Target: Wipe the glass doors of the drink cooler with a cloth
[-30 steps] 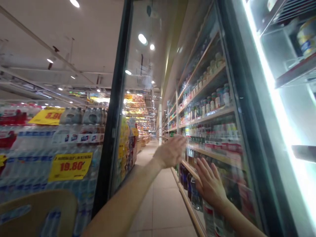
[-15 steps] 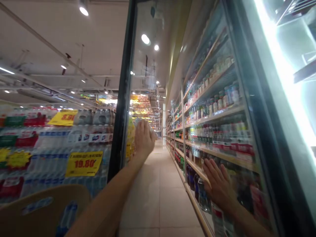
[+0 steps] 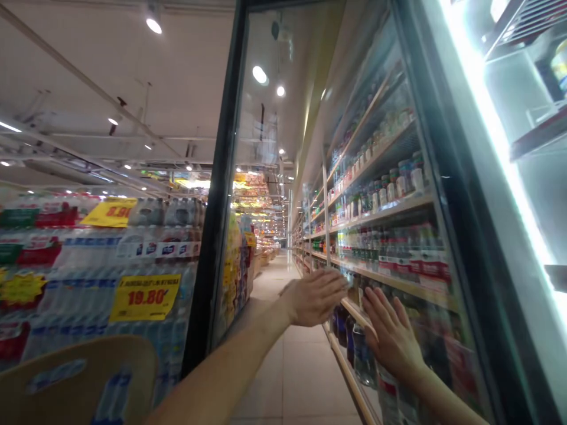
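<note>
An open glass cooler door point(image 3: 270, 147) with a dark frame stands before me. My left hand point(image 3: 315, 296) is on its pane at mid height, fingers flat and together, pointing right. A thin pale edge, looking like a cloth, peeks out at the fingertips; most of it is hidden beneath the palm. My right hand point(image 3: 394, 333) lies flat on the lower right of the glass, fingers stretched up and to the left, with nothing visible in it. A small gap separates the two hands.
Lit cooler shelves point(image 3: 538, 136) are at far right. Bottled-water packs point(image 3: 88, 254) with yellow price signs point(image 3: 144, 297) stand at left, behind a tan chair-like back point(image 3: 119, 348). Drink shelves point(image 3: 381, 212) appear in the glass, beside a tiled floor point(image 3: 305, 360).
My left hand has swept right and down across the pane, from near the door's left frame to beside my right hand. The right hand stays nearly in place.
</note>
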Tool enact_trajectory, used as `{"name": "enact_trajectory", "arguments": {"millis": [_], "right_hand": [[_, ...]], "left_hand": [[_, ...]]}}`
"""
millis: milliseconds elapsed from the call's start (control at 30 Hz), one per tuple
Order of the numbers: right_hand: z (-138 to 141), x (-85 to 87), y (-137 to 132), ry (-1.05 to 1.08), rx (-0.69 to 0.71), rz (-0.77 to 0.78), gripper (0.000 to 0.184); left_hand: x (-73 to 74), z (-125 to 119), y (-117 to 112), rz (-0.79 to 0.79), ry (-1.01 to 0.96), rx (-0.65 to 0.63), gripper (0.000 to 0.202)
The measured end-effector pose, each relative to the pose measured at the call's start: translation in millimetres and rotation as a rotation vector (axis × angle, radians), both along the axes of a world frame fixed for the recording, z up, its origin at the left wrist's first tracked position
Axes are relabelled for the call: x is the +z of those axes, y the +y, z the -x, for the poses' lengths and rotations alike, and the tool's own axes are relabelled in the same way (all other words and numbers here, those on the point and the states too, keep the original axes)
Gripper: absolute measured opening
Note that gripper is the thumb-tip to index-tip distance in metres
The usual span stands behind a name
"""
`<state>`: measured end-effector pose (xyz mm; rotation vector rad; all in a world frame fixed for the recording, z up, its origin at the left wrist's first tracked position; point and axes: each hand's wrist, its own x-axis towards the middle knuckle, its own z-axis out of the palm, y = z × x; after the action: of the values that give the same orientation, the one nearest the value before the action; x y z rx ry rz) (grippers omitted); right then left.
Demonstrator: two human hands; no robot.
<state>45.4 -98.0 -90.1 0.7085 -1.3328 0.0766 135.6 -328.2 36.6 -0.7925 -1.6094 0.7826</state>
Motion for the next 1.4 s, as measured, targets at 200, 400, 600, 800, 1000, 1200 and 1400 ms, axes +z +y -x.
{"name": "enact_trajectory", "arguments": {"millis": [200,400,600,800,1000,1200,1400], "right_hand": [[-0.5,-0.6,2.0,-0.010,0.022,-0.001,0.057],[2.2,-1.8,4.1,-0.024,0.069,0.001,0.051],[-8.2,0.7,-4.4,-0.067,0.109,0.047,0.045],[-25.0,89.1,-41.1,-0.146,0.032,0.050,0.045],[-15.7,175.6,-68.4,-0.062,-0.017,-0.052,0.051],[-7.6,179.6,-76.2,0.039,0.039,-0.059,0.054],[-4.8,172.7,-89.0,-0.064,0.060,-0.073,0.056]], "left_hand": [[17.2,20.9,46.1,-0.393,0.066,0.016,0.055],[59.0,20.4,45.4,-0.205,-0.015,-0.014,0.051],[47.4,3.3,1.7,-0.451,0.109,0.001,0.056],[63.0,4.9,-43.8,-0.752,0.218,0.017,0.054],[94.8,2.2,-84.8,-0.493,0.128,0.020,0.056],[160.9,3.4,-98.3,-0.772,0.291,0.003,0.058],[222.0,32.8,-66.7,-0.286,0.067,0.033,0.062]]}}
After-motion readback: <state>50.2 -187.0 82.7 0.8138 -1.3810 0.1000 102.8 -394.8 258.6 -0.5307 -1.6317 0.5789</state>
